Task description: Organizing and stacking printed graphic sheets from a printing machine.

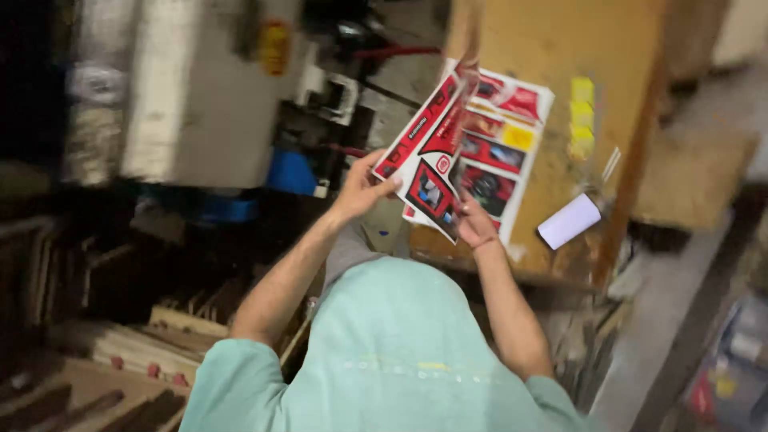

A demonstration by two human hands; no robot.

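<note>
Evidently, a thin, floppy red-and-white printed card sheet (428, 152) was pinched at its lower edges, left hand (362, 188) fingers clamped on it, right hand (474, 226) closed beneath, above an orange wooden bench (552, 48); edge grips were judged safest.

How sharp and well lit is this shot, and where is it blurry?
Head view: motion blur smears everything, worst on the machinery at left; the left side sinks into shadow; the printed sheets, both hands (left, right) and the wooden table are brightest but still soft.
</note>
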